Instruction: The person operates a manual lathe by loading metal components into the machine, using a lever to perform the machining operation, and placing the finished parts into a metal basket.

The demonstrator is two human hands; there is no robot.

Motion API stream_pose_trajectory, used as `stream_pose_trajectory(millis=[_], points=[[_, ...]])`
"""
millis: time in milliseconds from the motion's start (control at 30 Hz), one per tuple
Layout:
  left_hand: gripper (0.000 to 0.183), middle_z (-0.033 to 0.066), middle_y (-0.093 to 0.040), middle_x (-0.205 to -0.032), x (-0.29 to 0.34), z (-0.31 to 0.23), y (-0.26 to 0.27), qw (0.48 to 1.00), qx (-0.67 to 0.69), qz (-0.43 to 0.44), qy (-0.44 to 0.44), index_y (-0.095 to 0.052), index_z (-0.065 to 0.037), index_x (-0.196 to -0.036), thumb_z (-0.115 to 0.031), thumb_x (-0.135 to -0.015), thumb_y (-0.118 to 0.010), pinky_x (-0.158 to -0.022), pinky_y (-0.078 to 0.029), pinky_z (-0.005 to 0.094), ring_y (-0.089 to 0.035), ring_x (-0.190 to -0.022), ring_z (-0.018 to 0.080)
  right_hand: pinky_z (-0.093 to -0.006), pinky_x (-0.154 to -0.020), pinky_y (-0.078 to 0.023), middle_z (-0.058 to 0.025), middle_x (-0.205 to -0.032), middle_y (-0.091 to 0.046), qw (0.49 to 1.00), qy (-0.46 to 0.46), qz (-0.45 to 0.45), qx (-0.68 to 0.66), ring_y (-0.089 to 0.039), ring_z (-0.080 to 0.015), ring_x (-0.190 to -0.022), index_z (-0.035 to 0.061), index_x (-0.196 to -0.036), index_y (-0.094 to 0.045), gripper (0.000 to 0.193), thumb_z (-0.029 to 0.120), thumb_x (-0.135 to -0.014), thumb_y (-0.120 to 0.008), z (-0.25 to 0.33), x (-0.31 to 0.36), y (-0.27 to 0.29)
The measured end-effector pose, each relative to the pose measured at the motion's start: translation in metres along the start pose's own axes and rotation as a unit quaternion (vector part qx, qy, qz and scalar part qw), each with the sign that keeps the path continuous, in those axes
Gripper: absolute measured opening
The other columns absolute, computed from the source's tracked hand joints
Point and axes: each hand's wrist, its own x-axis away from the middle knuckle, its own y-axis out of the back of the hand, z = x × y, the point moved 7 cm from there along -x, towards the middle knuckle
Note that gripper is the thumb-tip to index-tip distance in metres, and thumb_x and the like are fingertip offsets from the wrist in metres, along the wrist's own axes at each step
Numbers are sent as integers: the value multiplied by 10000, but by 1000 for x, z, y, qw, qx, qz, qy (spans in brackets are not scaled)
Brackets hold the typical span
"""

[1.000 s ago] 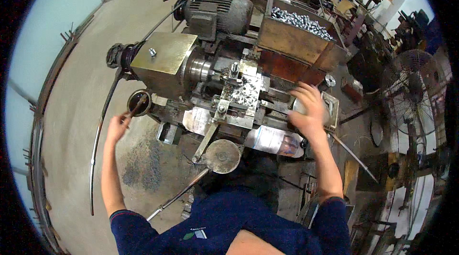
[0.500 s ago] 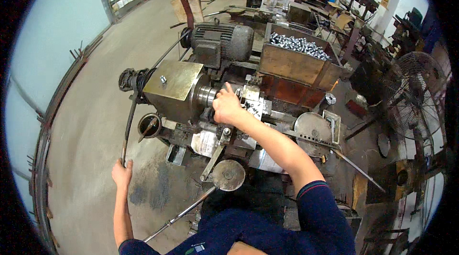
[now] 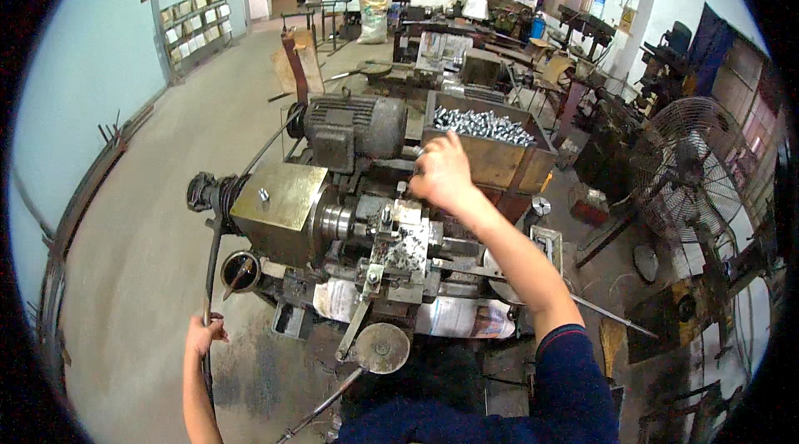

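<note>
My left hand (image 3: 205,333) is closed round the lower part of a long dark lever (image 3: 214,265) that hangs from the left end of the lathe's headstock (image 3: 279,203). My right hand (image 3: 443,176) is raised over the far side of the tool slide, in front of a metal box (image 3: 491,154) heaped with small shiny metal parts (image 3: 483,125). Its fingers are curled together; whatever they hold is hidden. The bright spindle nose (image 3: 335,222) sticks out left of the slide (image 3: 399,248), which is strewn with dark chips. One small metal part (image 3: 264,193) lies on the headstock cover.
Behind the headstock sits a finned electric motor (image 3: 356,128). A round-plated handle (image 3: 381,348) is close to my body, and an oil pot (image 3: 241,271) is at the left. A large caged fan (image 3: 689,169) stands at the right.
My right hand has moved from beside the spindle nose, right toward the box of parts. The view has tilted up. My left hand remains on the lever.
</note>
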Motion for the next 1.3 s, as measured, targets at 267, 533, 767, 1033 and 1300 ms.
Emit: stream_pose_trajectory(millis=[267, 533, 767, 1033, 1300], points=[[234, 126, -555, -666, -1, 0, 5, 999, -1, -41, -34, -533, 105, -903, -68, -764, -608, -491, -535, 345, -598, -553, 223, -386, -953, -379, -192, -1156, -519, 973, -185, -24, -139, -490, -319, -1076, 108, -954, -675, 432, 203, -535, -631, -101, -8, -16], [255, 105, -550, -673, 6, 1, 5, 998, 29, -39, -37, -524, 80, -919, -112, -777, -613, -523, -536, 345, -596, -557, 215, -361, -950, -391, -163, -1231, -499, 943, -270, -49, -189, -485, -320, -1118, 71, -918, -669, 375, 160, -556, -633, -163, 176, 1], [306, 151, -590, -680, -4, 4, -3, 997, 75, 10, -10, -497, 67, -1001, -169, -821, -570, -555, -535, 351, -599, -549, 236, -340, -825, -463, -163, -1082, -598, 850, -518, -64, 67, -588, -312, -965, 18, -805, -671, 269, 146, -575, -610, -237, 501, 95], [314, 51, -485, -595, -51, 84, 57, 996, 5, -32, 86, -518, -59, -787, -362, -853, -566, -558, -450, 319, -491, -530, 188, -428, -705, -470, -245, -851, -613, 572, -815, -13, 97, -600, -368, -835, -10, -816, -620, 383, 329, -638, -627, -169, 729, 168], [524, 102, -537, -1051, 9, 0, -42, 994, 9, 49, 99, -360, -119, -1265, -369, -853, -563, -882, -390, 426, -518, -903, 241, -349, -431, -398, -95, -532, -509, 771, -574, 115, 249, -525, -243, -493, 78, -487, -440, 136, 60, -518, -571, -109, 881, 174]])
